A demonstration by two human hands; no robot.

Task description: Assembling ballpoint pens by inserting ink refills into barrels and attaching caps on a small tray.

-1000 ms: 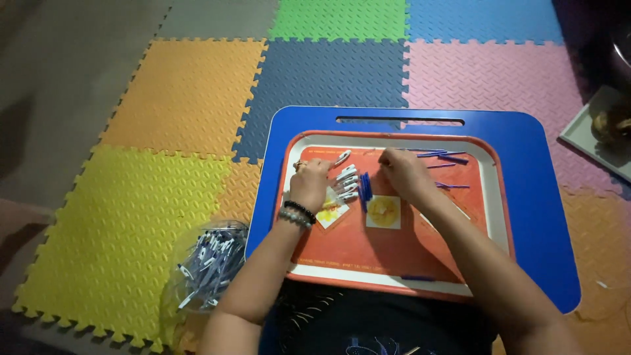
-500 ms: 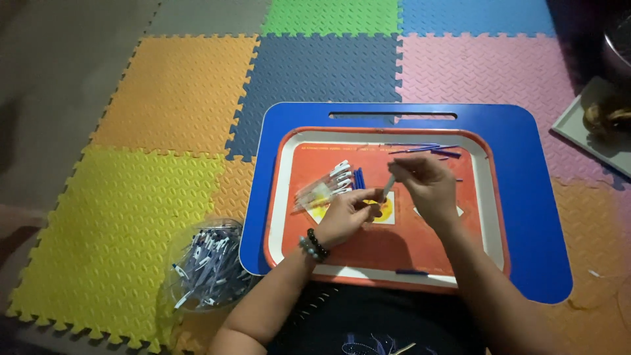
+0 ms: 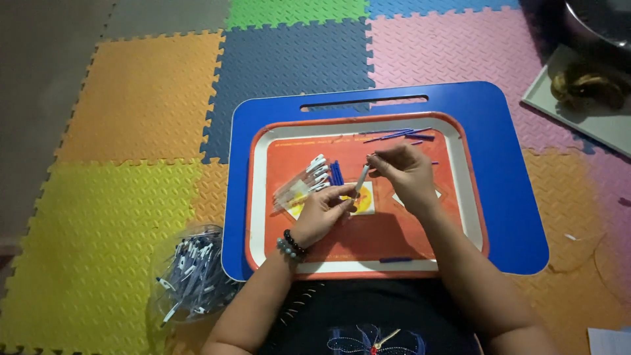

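— What lies under everything?

— A floor of interlocking foam mats (image 3: 131,98), ridged in texture with toothed edges; squares of orange, yellow, grey-blue, green and pink; on it sits a blue lap desk (image 3: 513,197) with rounded corners and a slot handle along its far side; on the desk rests an orange tray (image 3: 401,230) with a pale raised rim.

— And the hands?

— Both over the middle of the tray; the left hand (image 3: 322,213), a bead bracelet at its wrist, is curled with fingertips pinched on the lower end of a slim white pen barrel (image 3: 362,177); the right hand (image 3: 404,172) is closed in a pinch at the barrel's upper end; the barrel stands tilted between them, above a yellow-and-white picture printed on the tray.

— What crowds the work?

— Just left of the left hand, a row of clear pen barrels with white ends (image 3: 302,184) lies at a slant; beside them a few short blue pieces (image 3: 336,173); thin blue refills (image 3: 397,135) lie along the tray's far rim beyond the right hand; one more blue piece (image 3: 396,260) lies at the near rim; nothing sits between the hands and the barrel.

— Off the desk?

— A clear plastic bag of pen parts (image 3: 190,276) on the yellow mat to the left; a grey tray with dark objects (image 3: 585,92) at the far right, too dim to tell.
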